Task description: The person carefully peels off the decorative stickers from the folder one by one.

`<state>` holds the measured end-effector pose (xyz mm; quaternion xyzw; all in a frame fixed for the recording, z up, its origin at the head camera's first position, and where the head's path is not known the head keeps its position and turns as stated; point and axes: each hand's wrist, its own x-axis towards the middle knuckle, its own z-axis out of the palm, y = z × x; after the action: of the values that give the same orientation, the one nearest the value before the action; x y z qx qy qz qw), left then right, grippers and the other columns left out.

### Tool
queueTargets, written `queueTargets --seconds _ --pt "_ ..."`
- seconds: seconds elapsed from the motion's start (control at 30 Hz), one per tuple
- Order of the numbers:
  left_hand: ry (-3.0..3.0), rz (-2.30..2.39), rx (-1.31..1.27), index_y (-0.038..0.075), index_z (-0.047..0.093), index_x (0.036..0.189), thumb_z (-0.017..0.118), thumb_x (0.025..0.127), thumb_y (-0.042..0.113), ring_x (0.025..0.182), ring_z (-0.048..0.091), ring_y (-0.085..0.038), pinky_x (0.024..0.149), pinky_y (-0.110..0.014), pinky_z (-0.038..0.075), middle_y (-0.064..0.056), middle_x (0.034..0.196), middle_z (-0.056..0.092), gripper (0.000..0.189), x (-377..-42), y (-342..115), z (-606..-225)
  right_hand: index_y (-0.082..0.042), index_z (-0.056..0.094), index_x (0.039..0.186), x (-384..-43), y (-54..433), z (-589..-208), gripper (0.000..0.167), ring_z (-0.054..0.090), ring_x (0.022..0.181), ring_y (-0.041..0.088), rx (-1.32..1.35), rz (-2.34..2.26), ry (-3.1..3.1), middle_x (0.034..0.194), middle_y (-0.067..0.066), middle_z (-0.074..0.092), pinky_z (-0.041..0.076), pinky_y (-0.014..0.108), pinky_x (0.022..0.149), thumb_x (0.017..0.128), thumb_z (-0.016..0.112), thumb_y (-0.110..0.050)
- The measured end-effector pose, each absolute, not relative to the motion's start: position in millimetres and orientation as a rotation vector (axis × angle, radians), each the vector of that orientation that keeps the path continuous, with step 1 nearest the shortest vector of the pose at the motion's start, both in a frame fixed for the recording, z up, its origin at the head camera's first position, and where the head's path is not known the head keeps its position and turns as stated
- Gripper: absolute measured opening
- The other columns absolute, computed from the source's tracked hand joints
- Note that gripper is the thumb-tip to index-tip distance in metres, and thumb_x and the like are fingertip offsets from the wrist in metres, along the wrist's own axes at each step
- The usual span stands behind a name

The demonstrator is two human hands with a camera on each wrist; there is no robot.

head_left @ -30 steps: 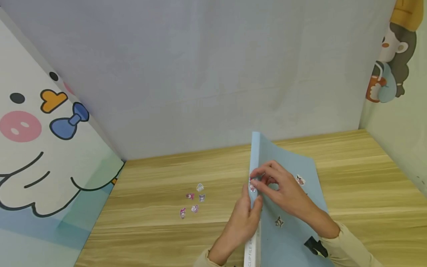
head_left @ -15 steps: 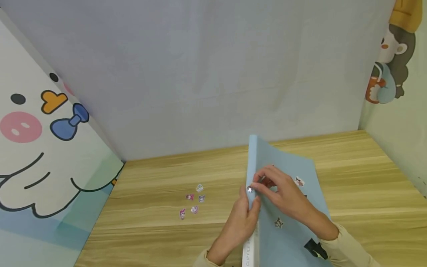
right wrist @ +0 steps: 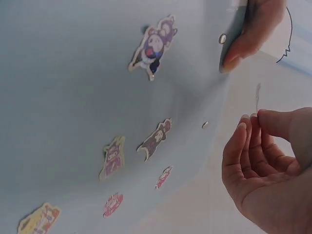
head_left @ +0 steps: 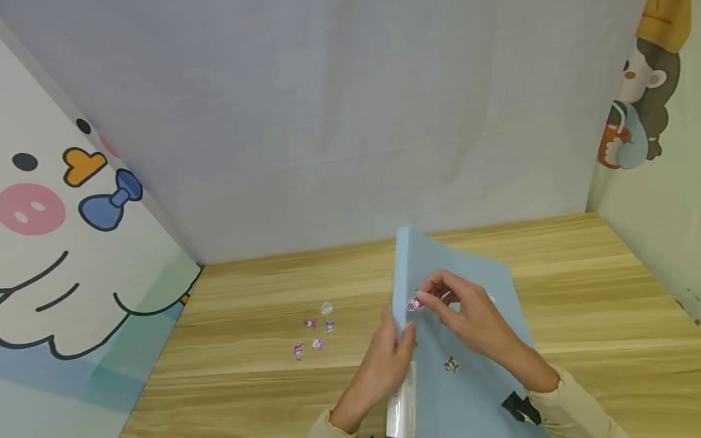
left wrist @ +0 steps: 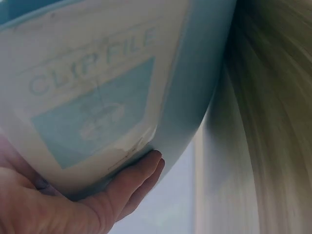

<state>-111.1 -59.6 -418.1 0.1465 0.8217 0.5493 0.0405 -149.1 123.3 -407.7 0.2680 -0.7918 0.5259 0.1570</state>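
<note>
A light blue clip file folder (head_left: 476, 389) stands slanted on the table, its spine toward the left. My left hand (head_left: 378, 365) grips the spine edge, thumb on the cover side and fingers around the back. In the left wrist view the hand (left wrist: 107, 204) holds the folder beside its "CLIP FILE" label (left wrist: 92, 107). My right hand (head_left: 471, 313) pinches a small pink cartoon sticker (head_left: 414, 303) between thumb and fingertips, close to the spine. The right wrist view shows this sticker (right wrist: 258, 95) edge-on, apart from the cover. Several cartoon stickers (right wrist: 155, 46) are on the cover.
Several loose stickers (head_left: 318, 344) lie in a cluster on the wooden table (head_left: 246, 389), left of the folder. A black piece (head_left: 521, 407) shows by the right sleeve. A grey curtain-like backdrop (head_left: 328, 134) stands behind, with cartoon-printed panels on both sides.
The folder and my left hand have shifted slightly left and toward me. The pinched sticker, earlier over the spine, now overlaps the cover just right of it.
</note>
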Motion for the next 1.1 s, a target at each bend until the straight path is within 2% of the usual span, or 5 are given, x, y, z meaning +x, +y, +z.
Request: queueTargets --seconds 0.37,0.5,0.67,0.9,1.1 --pt "2.663 1.5 0.381 -0.01 0.04 0.127 0.048 0.109 0.016 0.08 0.059 -0.021 0.072 -0.039 0.056 -0.008 0.088 0.055 0.032 -112.7 -75.2 -425.4 -0.016 0.065 0.095 -148.6 130.7 -416.6 0.013 0.063 0.074 0.008 0.712 1.508 -2.321 0.086 -0.008 0.068 0.054 0.024 0.067 0.095 0.074 -0.007" --pt "2.696 1.476 0.373 -0.014 0.034 0.137 0.046 0.109 0.013 0.104 0.064 -0.036 0.091 -0.051 0.054 -0.024 0.109 0.062 0.04 -113.1 -77.7 -430.0 -0.016 0.066 0.096 -149.5 134.3 -418.8 0.012 0.064 0.076 0.007 0.707 1.493 -2.34 0.086 -0.009 0.068 0.055 0.024 0.07 0.095 0.074 -0.008" --pt "2.793 1.397 0.343 -0.012 0.026 0.15 0.045 0.108 0.006 0.134 0.047 -0.051 0.111 -0.058 0.037 -0.042 0.141 0.046 0.05 -111.2 -80.1 -438.0 -0.014 0.066 0.097 -151.9 140.3 -424.1 0.012 0.065 0.078 0.007 0.706 1.474 -2.362 0.088 -0.009 0.068 0.056 0.024 0.071 0.095 0.074 -0.006" --pt "2.868 1.297 0.286 0.002 0.043 0.145 0.045 0.107 0.002 0.104 0.063 -0.044 0.085 -0.052 0.057 -0.031 0.131 0.041 0.038 -108.9 -83.5 -449.8 -0.013 0.066 0.096 -153.9 147.2 -431.2 0.012 0.063 0.075 0.008 0.676 1.47 -2.403 0.086 -0.009 0.067 0.055 0.023 0.07 0.094 0.075 -0.005" --pt "2.902 1.297 0.281 -0.001 0.049 0.142 0.044 0.105 -0.004 0.108 0.061 -0.047 0.084 -0.046 0.059 -0.035 0.144 0.027 0.038 -111.2 -84.3 -457.7 -0.013 0.066 0.096 -153.6 153.2 -437.8 0.013 0.062 0.075 0.007 0.644 1.44 -2.449 0.085 -0.01 0.066 0.055 0.023 0.07 0.093 0.076 -0.006"
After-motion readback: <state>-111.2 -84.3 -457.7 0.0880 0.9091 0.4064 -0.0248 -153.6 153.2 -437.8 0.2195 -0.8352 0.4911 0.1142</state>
